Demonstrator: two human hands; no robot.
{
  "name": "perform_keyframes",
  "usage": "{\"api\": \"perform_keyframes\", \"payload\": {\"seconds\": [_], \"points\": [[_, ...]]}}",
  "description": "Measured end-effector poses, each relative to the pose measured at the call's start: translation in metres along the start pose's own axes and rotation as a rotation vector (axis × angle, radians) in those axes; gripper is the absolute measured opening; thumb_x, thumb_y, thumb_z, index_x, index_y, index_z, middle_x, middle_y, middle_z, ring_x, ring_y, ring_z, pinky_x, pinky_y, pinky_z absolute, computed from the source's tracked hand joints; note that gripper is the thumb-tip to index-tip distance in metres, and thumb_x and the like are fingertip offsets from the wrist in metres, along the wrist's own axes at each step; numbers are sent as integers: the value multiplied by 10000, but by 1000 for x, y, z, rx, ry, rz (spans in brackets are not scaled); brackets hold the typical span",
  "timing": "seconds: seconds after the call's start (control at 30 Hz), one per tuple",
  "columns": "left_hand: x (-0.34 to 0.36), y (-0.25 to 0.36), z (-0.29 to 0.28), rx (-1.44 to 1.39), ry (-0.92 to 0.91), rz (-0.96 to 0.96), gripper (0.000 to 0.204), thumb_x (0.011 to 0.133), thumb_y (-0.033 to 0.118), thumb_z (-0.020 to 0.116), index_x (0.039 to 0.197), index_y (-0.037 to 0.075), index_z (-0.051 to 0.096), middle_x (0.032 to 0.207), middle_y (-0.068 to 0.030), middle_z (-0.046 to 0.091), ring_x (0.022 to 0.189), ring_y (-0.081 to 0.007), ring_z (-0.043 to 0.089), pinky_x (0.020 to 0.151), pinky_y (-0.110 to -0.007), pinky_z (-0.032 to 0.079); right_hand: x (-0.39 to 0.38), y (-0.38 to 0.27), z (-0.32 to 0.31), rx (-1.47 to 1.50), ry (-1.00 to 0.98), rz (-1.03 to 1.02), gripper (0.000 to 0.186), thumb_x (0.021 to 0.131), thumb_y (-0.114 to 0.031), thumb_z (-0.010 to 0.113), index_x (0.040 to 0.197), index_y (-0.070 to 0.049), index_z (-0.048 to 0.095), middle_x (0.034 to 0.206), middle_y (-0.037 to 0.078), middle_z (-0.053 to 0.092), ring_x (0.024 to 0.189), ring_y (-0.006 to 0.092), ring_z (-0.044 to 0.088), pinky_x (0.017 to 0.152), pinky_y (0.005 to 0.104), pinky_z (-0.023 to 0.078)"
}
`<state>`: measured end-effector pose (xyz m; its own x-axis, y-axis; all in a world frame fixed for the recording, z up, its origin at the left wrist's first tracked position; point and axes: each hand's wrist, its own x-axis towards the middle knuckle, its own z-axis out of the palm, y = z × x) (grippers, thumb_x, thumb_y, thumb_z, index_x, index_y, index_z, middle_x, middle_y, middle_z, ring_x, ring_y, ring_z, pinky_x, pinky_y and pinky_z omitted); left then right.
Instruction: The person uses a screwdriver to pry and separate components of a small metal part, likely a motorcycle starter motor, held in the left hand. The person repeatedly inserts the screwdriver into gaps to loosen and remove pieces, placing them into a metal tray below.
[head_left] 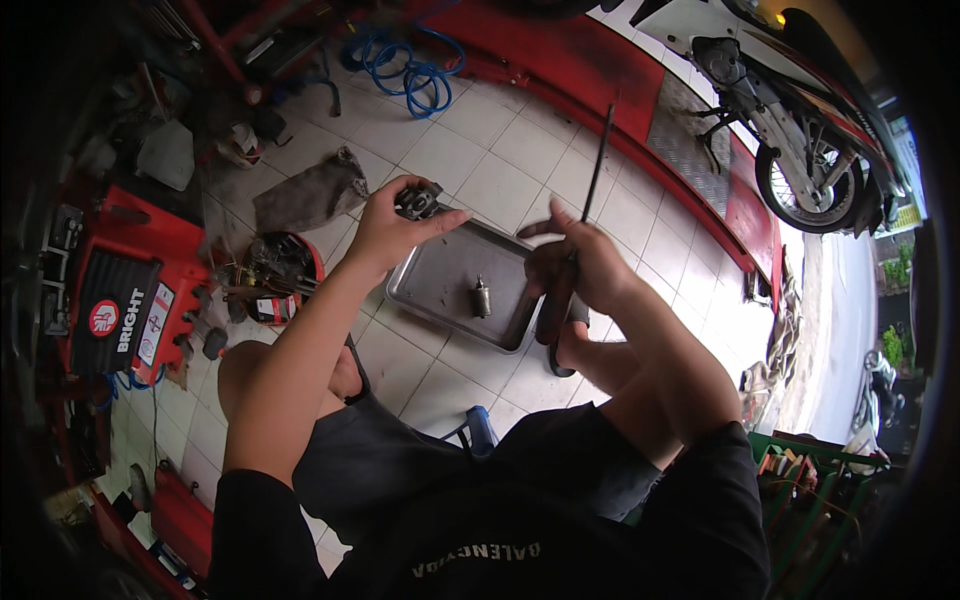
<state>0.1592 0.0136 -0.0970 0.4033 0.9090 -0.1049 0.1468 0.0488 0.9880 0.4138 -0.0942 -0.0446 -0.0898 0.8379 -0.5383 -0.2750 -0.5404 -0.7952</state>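
My left hand [392,228] is closed around a small dark metal engine part [418,202] with hollows in its face, held over the far left corner of a shallow metal tray [432,262]. In the tray lies a cylindrical metal piece [482,298] with a narrower end. To the right of the tray, my right hand [592,266] grips a long screwdriver [597,165]. Its thin dark shaft points up and away, while the handle comes out below my palm. One or two of the right fingers stretch toward the left, and the screwdriver tip is apart from the engine part.
A grey rag [310,195] and a red tub of parts [318,262] lie to the left, near a red-and-black case [118,310]. A coiled blue hose [412,78] rests on the tiles. Beyond runs a red motorcycle lift [560,60]; a motorcycle [790,130] stands far right.
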Motion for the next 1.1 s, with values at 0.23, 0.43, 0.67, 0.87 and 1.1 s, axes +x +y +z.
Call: {"api": "perform_keyframes", "payload": {"seconds": [0.23,0.43,0.67,0.87,1.1], "points": [[-5,5,-26,195,120,226,375,806,125,840,1121,70,644,1047,-45,632,924,-161,623,838,-309,513,-16,18,25,-347,-117,-92,389,1106,-375,454,1171,2,523,713,43,547,551,117,527,511,282,461],[-10,8,-45,699,317,560,422,746,63,794,1139,81,642,1082,-105,636,984,-333,653,847,-394,525,-53,23,45,-854,-266,-238,199,1067,-137,493,995,26,580,671,100,635,541,204,606,554,344,475],[-19,7,-43,746,326,571,499,650,42,808,1114,132,649,1092,-69,623,989,-337,650,829,-430,530,-43,42,52,-833,-290,-299,196,1059,-138,507,1028,42,579,672,128,631,604,268,630,616,383,499],[-21,9,-41,757,340,559,522,618,29,810,1103,145,655,1088,-48,618,997,-327,647,836,-436,527,-41,41,60,-828,-264,-263,205,1060,-144,509,1056,45,587,670,134,628,604,277,626,620,386,500],[-24,11,-46,765,346,533,503,629,43,811,1096,144,655,1086,-48,617,1007,-327,644,847,-436,526,-37,43,62,-850,-267,-283,205,1061,-150,511,1041,43,578,668,138,633,608,285,637,621,389,502]]}}
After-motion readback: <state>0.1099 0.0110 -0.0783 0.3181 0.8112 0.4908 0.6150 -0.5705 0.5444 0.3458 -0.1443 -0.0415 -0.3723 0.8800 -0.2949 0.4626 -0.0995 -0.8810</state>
